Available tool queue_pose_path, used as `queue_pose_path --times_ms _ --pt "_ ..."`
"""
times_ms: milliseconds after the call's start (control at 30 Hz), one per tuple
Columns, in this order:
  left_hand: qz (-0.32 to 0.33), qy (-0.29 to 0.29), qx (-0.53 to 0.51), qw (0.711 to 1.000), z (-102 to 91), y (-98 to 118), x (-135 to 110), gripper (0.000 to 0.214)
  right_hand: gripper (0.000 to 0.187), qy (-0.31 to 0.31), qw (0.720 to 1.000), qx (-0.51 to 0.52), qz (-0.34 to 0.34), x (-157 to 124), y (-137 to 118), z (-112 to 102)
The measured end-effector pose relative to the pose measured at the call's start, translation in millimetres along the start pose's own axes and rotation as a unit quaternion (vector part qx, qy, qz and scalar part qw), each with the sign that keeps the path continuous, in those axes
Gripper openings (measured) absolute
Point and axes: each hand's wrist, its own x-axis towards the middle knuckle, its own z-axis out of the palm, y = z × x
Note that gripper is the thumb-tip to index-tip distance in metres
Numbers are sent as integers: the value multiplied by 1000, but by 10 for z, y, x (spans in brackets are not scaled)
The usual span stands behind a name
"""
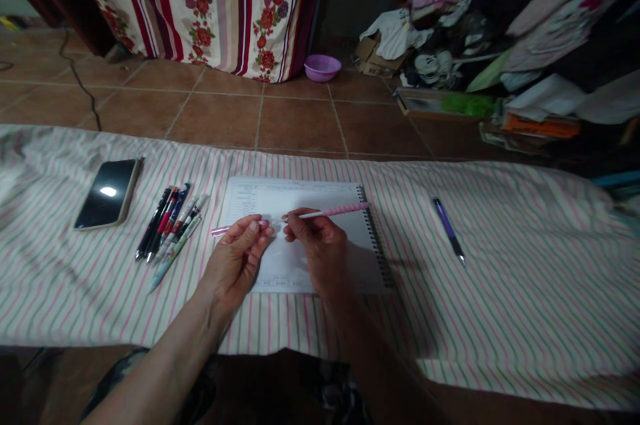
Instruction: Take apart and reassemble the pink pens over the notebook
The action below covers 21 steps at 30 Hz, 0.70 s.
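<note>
My left hand (pixel 244 245) is closed on a slim pink pen part (pixel 220 230), which sticks out to the left of the fingers. A pink-and-white pen part (pixel 343 209) lies in the pinch of my right hand (pixel 316 241), its pink textured end pointing right. Between the two sets of fingertips is a small pale, clear piece, too small to make out. Both hands are held over a spiral notebook (pixel 320 193) that lies open, with its coil at the right and some print on the page.
Several pens (pixel 170 225) lie bunched left of the notebook, with a phone (pixel 107 193) beyond them. One purple pen (pixel 449 230) rests at the right on the striped cloth (pixel 525 278). Past the far edge are floor tiles, a purple basin (pixel 323 68) and piled clothes.
</note>
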Motion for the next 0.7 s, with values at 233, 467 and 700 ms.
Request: queue_pose_path --times_ms 233,467,700 --pt "-6 -11 -10 1000 15 -43 7 26 14 -16 999 -24 -19 -29 -20 -15" --pt "9 -17 3 1000 28 -58 -1 26 12 -19 998 -54 -38 -37 -32 -6" --pt "32 -33 -4 999 18 -77 7 25 11 -13 997 -54 -58 -9 20 -9"
